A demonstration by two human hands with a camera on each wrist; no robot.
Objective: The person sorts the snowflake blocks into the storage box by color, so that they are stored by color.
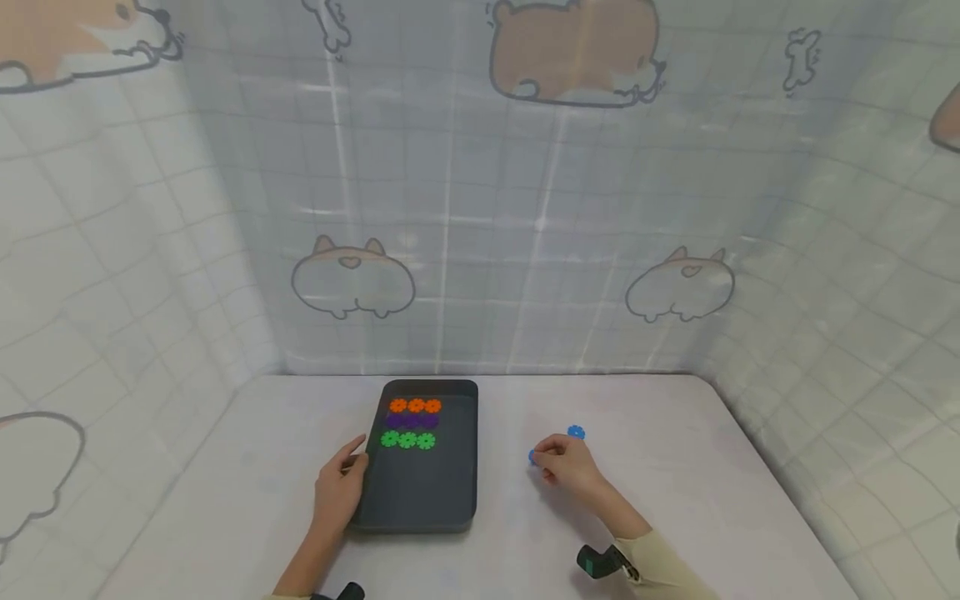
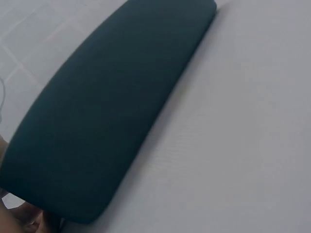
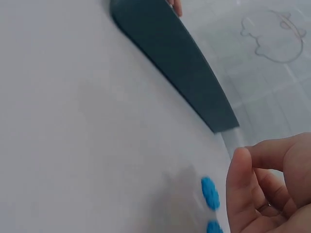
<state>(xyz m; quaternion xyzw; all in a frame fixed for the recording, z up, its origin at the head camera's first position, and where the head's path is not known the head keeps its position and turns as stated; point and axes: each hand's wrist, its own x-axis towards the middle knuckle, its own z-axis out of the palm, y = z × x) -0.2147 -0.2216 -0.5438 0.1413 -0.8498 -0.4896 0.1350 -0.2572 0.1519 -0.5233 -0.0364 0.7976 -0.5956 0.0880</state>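
Note:
My left hand [image 1: 341, 487] grips the left edge of a dark rectangular tray [image 1: 420, 496], thumb at the rim. In the left wrist view, the tray's outer side [image 2: 97, 107] fills much of the frame, with part of the hand at its lower left end. Inside the tray lie rows of flower-shaped pieces: orange [image 1: 416, 405], purple [image 1: 412, 421] and green [image 1: 407, 440]. To the right of the tray, my right hand [image 1: 570, 467] pinches a blue flower piece [image 1: 532, 457] between thumb and forefinger. The right wrist view hides that piece behind the thumb.
Another blue flower piece [image 1: 576, 432] lies on the white table [image 1: 675, 483] just beyond the right hand. The right wrist view shows two blue pieces [image 3: 210, 193] on the tabletop. Tiled sheeting with cartoon dogs [image 1: 480, 208] walls the back and sides.

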